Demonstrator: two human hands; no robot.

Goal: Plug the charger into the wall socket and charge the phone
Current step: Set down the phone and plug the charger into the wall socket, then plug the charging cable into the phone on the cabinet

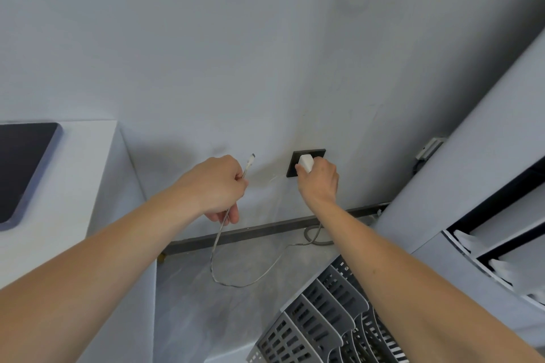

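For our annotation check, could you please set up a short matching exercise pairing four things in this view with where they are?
Things:
1. white charger
2. cable plug end
3. dark flat device
4. grey slotted rack

Places:
A. on the white counter at left
B. bottom of view, near the right forearm
C. in the right hand, at the black wall socket
D. sticking up from the left hand

Pairs: 1-C, 2-D, 3-A, 4-B

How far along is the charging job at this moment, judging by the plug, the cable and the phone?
Done: nothing is clearly finished. In hand: the right hand presses the white charger against the dark wall socket; whether it is fully seated cannot be told. The left hand holds the cable with its connector free. Left: connecting the phone, which is not identifiable here.
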